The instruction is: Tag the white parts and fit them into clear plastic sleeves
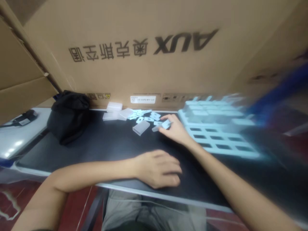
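My left hand [157, 168] rests palm down on the black mat [108, 144] near its front edge, fingers loosely curled, holding nothing I can see. My right hand [174, 128] reaches forward to a scatter of small pale blue plastic pieces [146, 117], its fingertips pinched on one small piece [166, 124]. A clear plastic cap [141, 127] lies just left of that hand. To the right lies a pale blue tray with rectangular slots [216, 133], blurred by motion.
A black cloth bag [68, 115] sits at the mat's left. Clear plastic boxes [114, 110] lie at the back. A large cardboard box printed "AUX" [154, 48] walls off the rear. A blurred blue shape [284, 86] is at the right.
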Motion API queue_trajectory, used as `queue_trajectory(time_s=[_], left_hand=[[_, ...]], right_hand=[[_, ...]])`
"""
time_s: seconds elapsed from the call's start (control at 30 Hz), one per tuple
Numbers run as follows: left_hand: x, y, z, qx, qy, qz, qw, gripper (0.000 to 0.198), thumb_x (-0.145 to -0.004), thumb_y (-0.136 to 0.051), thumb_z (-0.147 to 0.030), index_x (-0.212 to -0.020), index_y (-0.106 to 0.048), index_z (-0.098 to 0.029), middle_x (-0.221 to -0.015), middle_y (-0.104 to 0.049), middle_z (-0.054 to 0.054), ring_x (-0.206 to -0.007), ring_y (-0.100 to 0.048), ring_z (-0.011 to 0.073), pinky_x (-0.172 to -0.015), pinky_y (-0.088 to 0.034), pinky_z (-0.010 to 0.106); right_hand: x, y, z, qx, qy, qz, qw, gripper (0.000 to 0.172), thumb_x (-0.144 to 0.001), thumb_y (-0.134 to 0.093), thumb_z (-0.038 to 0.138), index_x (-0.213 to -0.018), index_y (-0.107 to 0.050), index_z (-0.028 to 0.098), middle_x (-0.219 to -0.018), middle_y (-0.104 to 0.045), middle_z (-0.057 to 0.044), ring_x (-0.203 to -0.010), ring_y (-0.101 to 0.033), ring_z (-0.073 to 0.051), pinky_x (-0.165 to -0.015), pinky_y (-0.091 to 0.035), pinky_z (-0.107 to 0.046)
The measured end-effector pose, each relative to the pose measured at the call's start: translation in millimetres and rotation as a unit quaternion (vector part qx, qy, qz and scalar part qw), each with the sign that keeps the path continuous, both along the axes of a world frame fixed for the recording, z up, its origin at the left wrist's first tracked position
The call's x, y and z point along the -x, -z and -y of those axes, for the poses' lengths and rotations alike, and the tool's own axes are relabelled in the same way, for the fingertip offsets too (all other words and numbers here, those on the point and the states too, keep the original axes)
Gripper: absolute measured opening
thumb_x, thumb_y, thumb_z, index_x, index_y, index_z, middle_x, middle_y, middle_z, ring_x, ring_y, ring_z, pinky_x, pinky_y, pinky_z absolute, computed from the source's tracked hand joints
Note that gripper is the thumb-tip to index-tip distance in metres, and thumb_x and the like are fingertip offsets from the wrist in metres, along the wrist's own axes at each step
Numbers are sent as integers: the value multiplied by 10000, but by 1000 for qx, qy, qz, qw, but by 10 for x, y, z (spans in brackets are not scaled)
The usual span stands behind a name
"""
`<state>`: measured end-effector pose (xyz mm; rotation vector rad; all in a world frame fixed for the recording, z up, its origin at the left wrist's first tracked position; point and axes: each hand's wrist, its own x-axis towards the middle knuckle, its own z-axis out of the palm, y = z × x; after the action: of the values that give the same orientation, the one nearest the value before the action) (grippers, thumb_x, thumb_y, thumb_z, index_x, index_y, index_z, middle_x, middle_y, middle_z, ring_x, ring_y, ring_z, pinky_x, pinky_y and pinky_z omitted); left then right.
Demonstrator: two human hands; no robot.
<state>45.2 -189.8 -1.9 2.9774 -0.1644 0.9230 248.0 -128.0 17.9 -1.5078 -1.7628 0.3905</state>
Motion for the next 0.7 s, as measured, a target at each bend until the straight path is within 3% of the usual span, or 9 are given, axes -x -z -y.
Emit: queue_trajectory(time_s=[0.07,0.13,0.2,0.27,0.37,0.43,0.47,0.57,0.7], left_hand=[[-93,52,382,52,127,-63,989,131,-940,-634,-399,-847,-706,-342,-1126,-752,-11,-1125,-710,191,-921,-623,358],[-149,103,751,131,186,-177,958,184,-876,-646,-587,-845,-745,-434,-1088,-752,-22,-1027,-738,205,-741,-645,371],[-143,131,1037,185,125,-277,935,300,-755,-667,-713,-925,-776,-491,-1025,-750,13,-951,-746,279,-561,-590,443],[-79,110,1175,197,107,-293,929,414,-701,-672,-747,-977,-796,-464,-933,-748,39,-876,-739,335,-464,-517,467],[52,-38,1076,156,214,-200,943,267,-794,-672,-653,-920,-796,-453,-859,-752,4,-811,-721,290,-467,-508,425],[114,-178,890,134,249,-162,945,155,-912,-643,-515,-857,-778,-464,-874,-754,-45,-802,-705,181,-549,-555,336],[131,-239,796,88,262,-141,951,208,-970,-610,-416,-844,-774,-437,-857,-750,-50,-761,-691,135,-557,-554,280],[117,-317,610,-21,240,-87,967,382,-1060,-511,-318,-789,-776,-365,-757,-730,-41,-651,-655,82,-513,-516,218],[22,-222,571,-67,234,-77,967,427,-1091,-449,-279,-825,-771,-367,-804,-746,-46,-642,-640,69,-567,-527,211]], right_hand=[[-8,19,10,-16,-1,21,1000,414,-739,-712,393,-1094,-605,210,-1151,-579,-109,-1083,-596,-282,-994,-486,-415],[-16,40,15,-28,-5,31,999,441,-731,-711,387,-1113,-591,203,-1185,-572,-123,-1142,-578,-305,-1029,-465,-439],[-24,60,15,-35,-6,33,999,455,-718,-713,386,-1117,-582,210,-1199,-572,-126,-1147,-574,-322,-1027,-462,-471],[-29,74,15,-46,-6,33,998,457,-700,-716,387,-1103,-578,223,-1192,-580,-122,-1129,-578,-333,-1019,-464,-501],[-31,66,24,-73,-8,45,996,466,-687,-711,403,-1095,-573,226,-1171,-588,-128,-1113,-582,-342,-1020,-463,-525],[-31,36,39,-86,-3,60,994,455,-684,-702,422,-1071,-569,221,-1146,-592,-135,-1104,-584,-343,-1015,-468,-526],[-33,16,47,-91,4,68,994,449,-676,-697,432,-1050,-564,219,-1129,-595,-138,-1096,-587,-342,-1010,-472,-524],[-40,-49,71,-93,30,83,992,444,-660,-666,458,-1009,-543,213,-1101,-614,-148,-1094,-598,-339,-1004,-481,-512],[-53,-119,103,-74,42,96,992,482,-686,-618,490,-1053,-548,185,-1147,-642,-181,-1133,-612,-343,-1011,-485,-494]])
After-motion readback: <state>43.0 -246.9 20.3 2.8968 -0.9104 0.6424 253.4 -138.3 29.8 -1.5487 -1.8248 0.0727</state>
